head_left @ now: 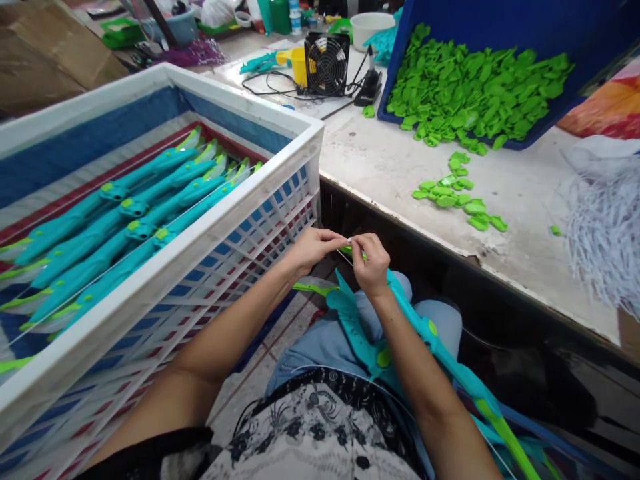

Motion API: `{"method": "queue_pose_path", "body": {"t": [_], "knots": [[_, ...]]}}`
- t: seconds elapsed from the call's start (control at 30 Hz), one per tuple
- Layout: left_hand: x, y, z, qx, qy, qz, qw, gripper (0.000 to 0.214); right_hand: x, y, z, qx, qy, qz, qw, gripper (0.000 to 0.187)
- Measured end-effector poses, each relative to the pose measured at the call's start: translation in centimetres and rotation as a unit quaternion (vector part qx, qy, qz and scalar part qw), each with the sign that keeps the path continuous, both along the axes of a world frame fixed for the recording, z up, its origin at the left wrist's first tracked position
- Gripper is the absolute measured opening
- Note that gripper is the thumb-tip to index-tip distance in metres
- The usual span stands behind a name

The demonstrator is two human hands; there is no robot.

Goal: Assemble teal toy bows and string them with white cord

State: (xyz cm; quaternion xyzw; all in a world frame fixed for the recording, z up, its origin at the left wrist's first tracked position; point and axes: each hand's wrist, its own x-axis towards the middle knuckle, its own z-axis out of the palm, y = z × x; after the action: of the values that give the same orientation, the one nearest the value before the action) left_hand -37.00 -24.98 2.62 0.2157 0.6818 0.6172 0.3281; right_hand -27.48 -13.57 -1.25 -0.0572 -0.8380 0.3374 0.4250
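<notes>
Over the lap, my left hand [311, 249] and my right hand [371, 263] meet with fingertips pinched together. Between them shows a small white bit of string [349, 241], at the green tip of a teal toy bow [425, 328]. That bow runs under my right wrist and slants down to the right, where its other green limb [505, 427] shows. My fingers hide most of the near tip. A second teal bow [356, 327] rests on my thighs, partly covered by my right forearm.
At left stands a white plastic crate [235, 200] holding several strung teal bows [165, 163]. On the worktable [360, 167], a blue bin [387, 100] spills green plastic pieces [470, 93]. White strings [607, 220] are heaped at right. A fan [327, 65] stands behind.
</notes>
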Motion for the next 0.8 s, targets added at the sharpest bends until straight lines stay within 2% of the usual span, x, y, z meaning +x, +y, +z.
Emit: {"method": "queue_pose_path", "body": {"t": [0.13, 0.23, 0.33, 0.4, 0.47, 0.53, 0.6, 0.7, 0.8], "knots": [[0.6, -0.9, -0.8, -0.022, 0.044, -0.018, 0.999, 0.02, 0.7, -0.2, -0.9, 0.031, -0.03, 0.024, 0.999, 0.014], [1.1, -1.0, -1.4, -0.037, 0.077, -0.03, 0.996, 0.019, 0.8, -0.2, -1.5, 0.04, -0.064, 0.013, 0.997, 0.015], [1.3, -1.1, -2.1, -0.027, 0.082, -0.026, 0.996, 0.021, 0.7, -0.2, -1.9, 0.006, -0.089, -0.015, 0.996, 0.017], [1.7, -1.8, -2.7, -0.013, 0.09, -0.001, 0.996, 0.023, 1.0, -0.3, -2.0, -0.031, -0.089, -0.02, 0.995, 0.017], [2.8, -3.6, -3.5, -0.021, 0.126, 0.049, 0.991, 0.026, 1.6, -0.7, -1.8, -0.063, -0.078, -0.022, 0.995, 0.016], [4.7, -6.6, -4.4, -0.074, 0.18, 0.076, 0.978, 0.023, 2.4, -1.4, -1.7, -0.078, -0.076, -0.009, 0.994, 0.015], [7.5, -10.2, -5.3, -0.162, 0.22, 0.019, 0.962, 0.018, 3.0, -2.5, -1.7, -0.08, -0.095, 0.034, 0.992, 0.016], [12.2, -15.2, -6.4, -0.285, 0.236, -0.123, 0.921, 0.019, 3.2, -4.3, -2.6, -0.045, -0.139, 0.134, 0.98, 0.018], [15.5, -17.6, -7.3, -0.342, 0.248, -0.166, 0.891, 0.022, 2.9, -5.9, -4.3, 0.032, -0.201, 0.196, 0.959, 0.018]]}}
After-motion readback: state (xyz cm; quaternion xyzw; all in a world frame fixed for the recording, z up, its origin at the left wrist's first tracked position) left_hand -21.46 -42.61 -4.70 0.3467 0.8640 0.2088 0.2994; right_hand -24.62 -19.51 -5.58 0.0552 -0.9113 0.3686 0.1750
